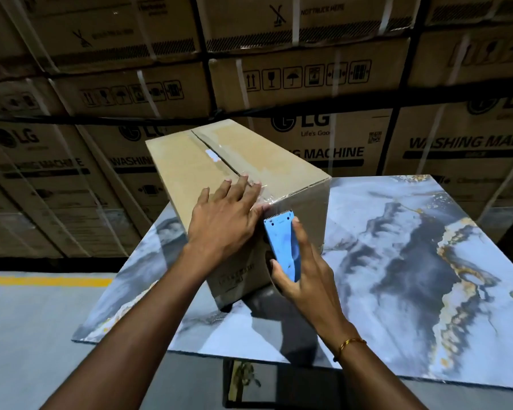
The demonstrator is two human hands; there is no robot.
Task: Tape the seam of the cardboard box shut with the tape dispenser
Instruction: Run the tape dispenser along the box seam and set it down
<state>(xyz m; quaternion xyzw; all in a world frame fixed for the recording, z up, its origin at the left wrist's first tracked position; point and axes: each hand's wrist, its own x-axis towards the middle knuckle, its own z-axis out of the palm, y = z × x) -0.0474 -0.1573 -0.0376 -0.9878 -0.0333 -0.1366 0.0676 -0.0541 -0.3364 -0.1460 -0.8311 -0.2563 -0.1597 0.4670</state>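
Observation:
A long brown cardboard box (187, 170) lies on a marble-patterned table (397, 247), its top seam running away from me with clear tape along it. My left hand (228, 214) presses flat on the near end of the top, fingers spread over the taped seam. My right hand (302, 261) grips a blue tape dispenser (282, 244) held against the box's near end face, its serrated blade pointing up just under the top edge. Clear tape wraps over that edge between my two hands.
Stacked washing-machine cartons (308, 84) with straps form a wall right behind the table. Grey floor with a yellow line (42, 281) lies to the left. The table edge runs close to the box's near corner.

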